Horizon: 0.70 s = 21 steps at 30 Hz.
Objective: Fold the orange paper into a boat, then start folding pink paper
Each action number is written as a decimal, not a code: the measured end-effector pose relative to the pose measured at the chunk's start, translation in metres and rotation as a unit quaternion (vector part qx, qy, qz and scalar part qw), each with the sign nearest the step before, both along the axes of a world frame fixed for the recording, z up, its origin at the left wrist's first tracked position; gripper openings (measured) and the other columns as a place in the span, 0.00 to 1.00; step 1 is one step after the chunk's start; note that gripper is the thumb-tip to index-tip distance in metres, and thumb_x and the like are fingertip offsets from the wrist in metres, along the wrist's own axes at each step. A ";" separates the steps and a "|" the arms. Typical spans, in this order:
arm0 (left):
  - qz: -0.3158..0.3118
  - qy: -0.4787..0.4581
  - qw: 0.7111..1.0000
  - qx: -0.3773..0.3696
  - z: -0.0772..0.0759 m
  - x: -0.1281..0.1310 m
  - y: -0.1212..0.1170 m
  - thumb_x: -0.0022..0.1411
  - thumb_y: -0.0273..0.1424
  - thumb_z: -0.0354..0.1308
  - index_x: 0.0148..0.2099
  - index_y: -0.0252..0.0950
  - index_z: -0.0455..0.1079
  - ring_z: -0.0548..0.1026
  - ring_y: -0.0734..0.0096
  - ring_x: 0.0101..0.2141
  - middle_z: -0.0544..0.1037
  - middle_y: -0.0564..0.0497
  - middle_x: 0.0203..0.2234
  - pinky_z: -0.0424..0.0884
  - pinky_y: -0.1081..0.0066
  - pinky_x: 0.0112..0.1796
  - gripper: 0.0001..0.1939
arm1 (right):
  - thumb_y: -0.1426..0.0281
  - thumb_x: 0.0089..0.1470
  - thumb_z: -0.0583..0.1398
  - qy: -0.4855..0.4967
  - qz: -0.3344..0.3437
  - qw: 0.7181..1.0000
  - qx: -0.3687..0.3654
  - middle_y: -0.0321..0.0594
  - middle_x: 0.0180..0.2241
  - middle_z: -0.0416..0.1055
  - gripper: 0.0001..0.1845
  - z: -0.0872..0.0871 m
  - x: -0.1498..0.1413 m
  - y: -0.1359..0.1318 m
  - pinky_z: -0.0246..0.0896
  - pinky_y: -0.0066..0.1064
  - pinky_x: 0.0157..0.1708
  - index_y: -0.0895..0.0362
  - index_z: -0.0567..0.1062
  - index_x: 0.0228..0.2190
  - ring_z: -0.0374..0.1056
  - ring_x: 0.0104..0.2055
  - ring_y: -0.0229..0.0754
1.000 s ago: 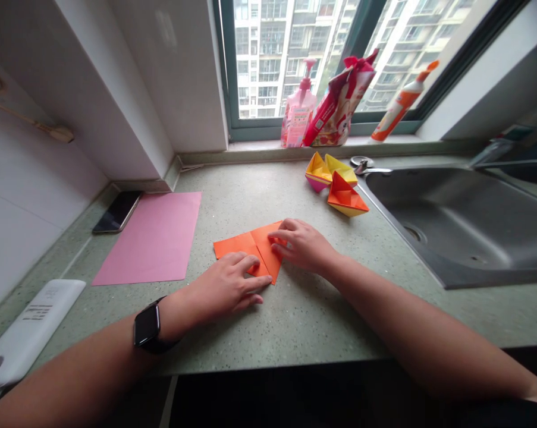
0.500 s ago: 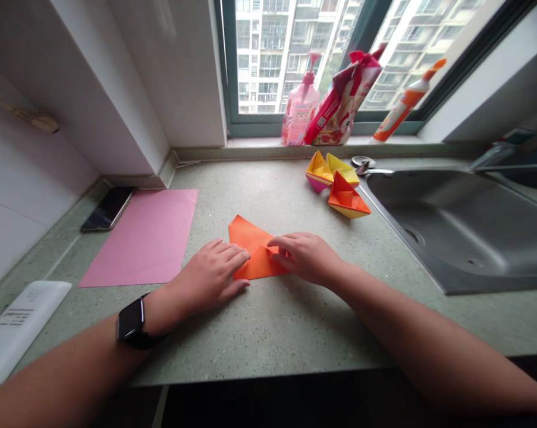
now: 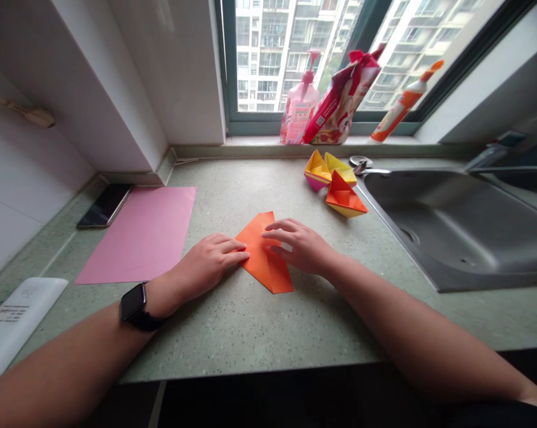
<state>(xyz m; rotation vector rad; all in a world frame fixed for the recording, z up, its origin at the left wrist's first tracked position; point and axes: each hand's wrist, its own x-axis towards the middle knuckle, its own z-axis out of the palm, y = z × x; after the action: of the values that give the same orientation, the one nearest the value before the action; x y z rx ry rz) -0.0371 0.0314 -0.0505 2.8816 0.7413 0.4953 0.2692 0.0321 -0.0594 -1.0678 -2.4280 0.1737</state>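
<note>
Left wrist: one smartwatch [image 3: 133, 303], black, its face a rectangle with rounded corners, screen dark, with a metallic-looking glint along the case edge; the strap [image 3: 148, 321] is black, smooth and broad, fitted close above the left hand [image 3: 212, 261]. Both forearms bare as far as visible, right hand [image 3: 301, 246] likewise. Dark cloth [image 3: 486, 415] borders the right forearm at lower right, garment type indeterminate.

The one view looks forward and down from the person's head over the counter [image 3: 232, 339], near the left hand [image 3: 210, 260] and right hand [image 3: 307, 246] mid-frame, facing the window [image 3: 370, 27] at top centre.
</note>
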 end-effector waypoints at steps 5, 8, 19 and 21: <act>0.000 0.014 1.000 0.014 -0.005 -0.001 0.008 0.80 0.25 0.52 0.62 0.44 0.79 0.78 0.56 0.59 0.82 0.46 0.61 0.72 0.48 0.61 0.19 | 0.73 0.72 0.58 -0.036 0.045 0.998 -0.029 0.43 0.60 0.81 0.19 -0.007 -0.002 0.000 0.69 0.51 0.66 0.48 0.83 0.56 0.75 0.63 0.48; 0.040 0.036 0.998 0.025 -0.006 0.000 0.009 0.78 0.24 0.54 0.64 0.44 0.79 0.74 0.51 0.64 0.78 0.45 0.65 0.69 0.42 0.64 0.20 | 0.71 0.70 0.61 -0.042 0.051 0.997 -0.027 0.45 0.57 0.83 0.18 -0.005 0.000 0.000 0.70 0.51 0.63 0.49 0.84 0.56 0.76 0.61 0.50; 0.064 0.060 0.996 -0.024 0.007 0.009 -0.004 0.75 0.46 0.60 0.67 0.33 0.73 0.73 0.42 0.63 0.77 0.36 0.64 0.69 0.43 0.64 0.28 | 0.67 0.68 0.64 -0.082 0.060 0.995 -0.003 0.46 0.45 0.82 0.14 0.007 -0.008 -0.013 0.73 0.46 0.52 0.49 0.87 0.51 0.75 0.47 0.49; 0.055 0.057 0.996 -0.030 0.007 0.012 -0.009 0.72 0.49 0.64 0.65 0.34 0.74 0.74 0.41 0.62 0.77 0.36 0.63 0.70 0.44 0.63 0.29 | 0.68 0.68 0.64 -0.079 0.064 0.995 -0.005 0.46 0.46 0.81 0.14 0.008 -0.009 -0.014 0.74 0.46 0.52 0.49 0.87 0.51 0.75 0.47 0.49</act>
<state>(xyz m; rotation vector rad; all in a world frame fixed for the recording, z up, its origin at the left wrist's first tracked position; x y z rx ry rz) -0.0253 0.0226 -0.0433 2.8429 0.9188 0.3173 0.2603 0.0176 -0.0514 -0.9625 -2.6416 0.1501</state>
